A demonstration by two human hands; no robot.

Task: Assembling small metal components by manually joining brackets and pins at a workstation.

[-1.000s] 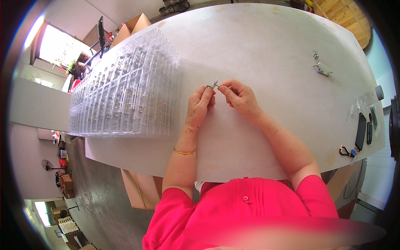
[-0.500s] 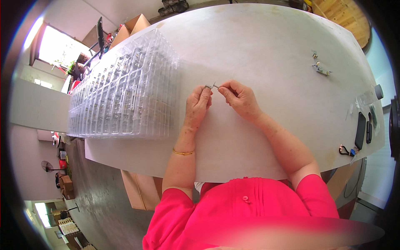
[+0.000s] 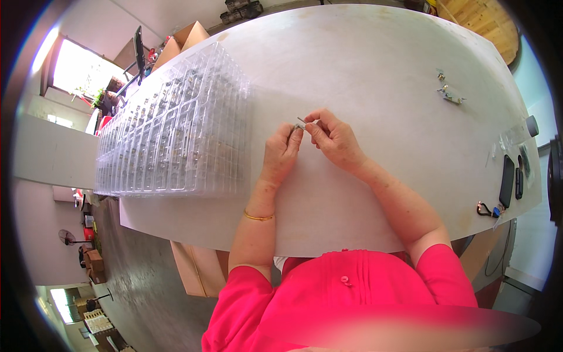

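Observation:
Above the middle of the white table (image 3: 363, 64), my two hands meet fingertip to fingertip. My left hand (image 3: 281, 151) is closed on a small metal part (image 3: 299, 126), pinched between thumb and fingers and mostly covered by them. A thin metal pin (image 3: 301, 119) sticks out from the fingertips of my right hand (image 3: 333, 139), which pinches it right by the metal part. Whether the pin touches the part is too small to tell. To the left of my hands stands a tall stack of clear plastic trays (image 3: 176, 129) filled with small metal pieces.
At the right lie a small brass-coloured piece (image 3: 441, 76) and a metal assembly (image 3: 451, 96). Along the right edge are a black phone-like slab (image 3: 506, 182), a dark slim object (image 3: 519, 180), cutters with dark handles (image 3: 485, 209) and a clear plastic bag (image 3: 515, 136). Cardboard boxes (image 3: 190, 36) stand beyond the trays.
My right hand has turned and come closer to the left, and the pin's angle has changed. My left hand has shifted slightly right, its thumb more upright.

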